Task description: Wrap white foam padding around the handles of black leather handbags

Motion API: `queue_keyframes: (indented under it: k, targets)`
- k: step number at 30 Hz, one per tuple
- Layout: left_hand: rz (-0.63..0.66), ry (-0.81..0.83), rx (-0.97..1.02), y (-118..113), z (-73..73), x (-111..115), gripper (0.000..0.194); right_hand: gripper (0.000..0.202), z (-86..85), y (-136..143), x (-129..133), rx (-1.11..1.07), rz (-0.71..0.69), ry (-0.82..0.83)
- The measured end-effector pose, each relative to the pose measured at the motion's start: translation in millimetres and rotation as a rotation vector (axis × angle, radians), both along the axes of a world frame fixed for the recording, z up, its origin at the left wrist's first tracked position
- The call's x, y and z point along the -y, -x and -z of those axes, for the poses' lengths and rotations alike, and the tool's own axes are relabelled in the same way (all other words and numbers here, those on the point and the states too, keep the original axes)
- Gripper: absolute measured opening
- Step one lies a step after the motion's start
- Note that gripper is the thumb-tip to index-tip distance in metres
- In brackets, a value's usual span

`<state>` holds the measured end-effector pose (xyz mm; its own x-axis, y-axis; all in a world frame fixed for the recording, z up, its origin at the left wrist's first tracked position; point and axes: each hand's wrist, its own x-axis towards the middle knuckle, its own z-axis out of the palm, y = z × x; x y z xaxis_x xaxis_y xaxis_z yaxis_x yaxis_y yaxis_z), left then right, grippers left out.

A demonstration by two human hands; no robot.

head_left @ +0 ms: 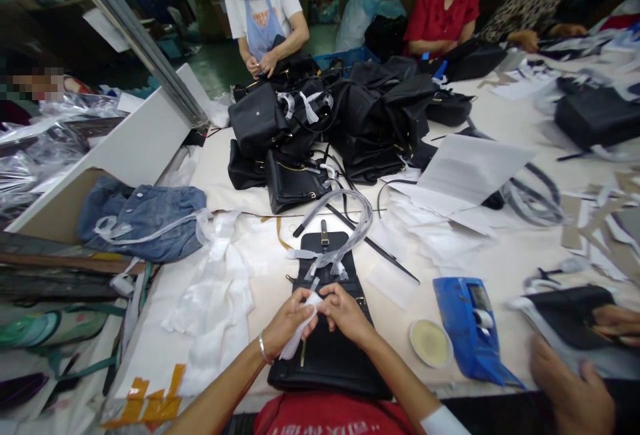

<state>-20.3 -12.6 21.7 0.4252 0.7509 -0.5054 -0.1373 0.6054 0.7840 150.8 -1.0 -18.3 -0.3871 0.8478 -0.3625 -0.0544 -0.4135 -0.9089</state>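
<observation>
A black leather backpack [340, 363] lies flat in front of me, with a buckled strap [325, 238] and gold zips. Over its upper part loops a handle wrapped in clear plastic [367, 211]. My left hand [290, 321], with a bracelet at the wrist, pinches a soft white wrapping strip [294, 343] above the bag. My right hand [345, 311] closes its fingertips on the top end of that same strip. What lies between the two sets of fingertips is partly hidden.
A heap of black bags [380, 115] fills the back. To the right are a blue tape dispenser [467, 328], a round tin [430, 343] and white sheets [470, 168]. A denim bag [145, 218] lies left. A co-worker's hand [570, 381] is at lower right; other people work behind.
</observation>
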Motion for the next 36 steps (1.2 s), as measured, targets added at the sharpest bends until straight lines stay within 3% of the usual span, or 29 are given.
queue_keyframes:
  k: [4, 8, 14, 19, 25, 30, 36]
  targets:
    - [-0.032, 0.133, 0.210, 4.2, -1.0, -4.6, 0.026, 0.026, 10.1, 15.1, 2.3, -0.104, 0.044, -0.038]
    - [-0.047, 0.204, 0.311, 10.4, -0.1, -7.4, 0.026, 0.026, 9.2, 14.6, -1.7, -0.091, -0.049, -0.053]
    - [-0.047, 0.067, 0.112, 7.6, 4.3, -1.0, 0.045, 0.025, -10.2, -1.6, -3.2, 0.199, 0.071, -0.076]
    - [-0.009, -0.091, -0.101, 3.4, 8.5, 6.8, 0.059, 0.023, -17.2, 15.5, -3.5, 0.211, -0.057, -0.103]
    - [-0.002, -0.115, -0.083, 14.5, 0.9, 10.3, 0.067, 0.028, -23.0, 27.9, -12.2, 0.153, -0.217, -0.217]
    - [0.004, -0.019, -0.006, 33.2, -8.6, 31.2, 0.047, 0.027, -22.1, 29.4, -10.3, 0.283, -0.037, -0.365]
    - [-0.066, 0.035, 0.024, 48.8, -11.4, 53.1, 0.043, 0.038, -11.3, 52.2, 40.3, 0.251, 0.248, -0.139]
